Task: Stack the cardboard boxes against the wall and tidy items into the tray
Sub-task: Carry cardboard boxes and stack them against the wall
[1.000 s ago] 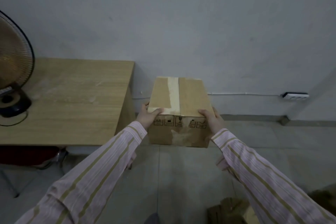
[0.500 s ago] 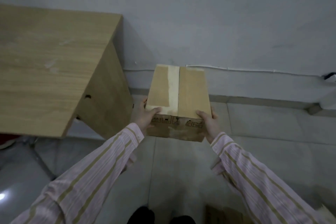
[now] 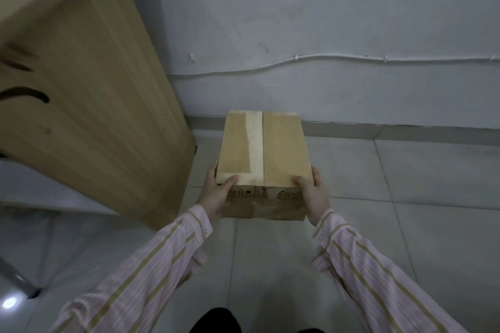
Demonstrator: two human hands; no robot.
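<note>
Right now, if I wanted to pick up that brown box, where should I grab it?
Probably by its two side walls near the front corners, one hand from each side. That is how the left hand and right hand hold the cardboard box: thumbs on top, fingers round the sides. It looks too wide for one hand, and its taped top has no handle.
</note>
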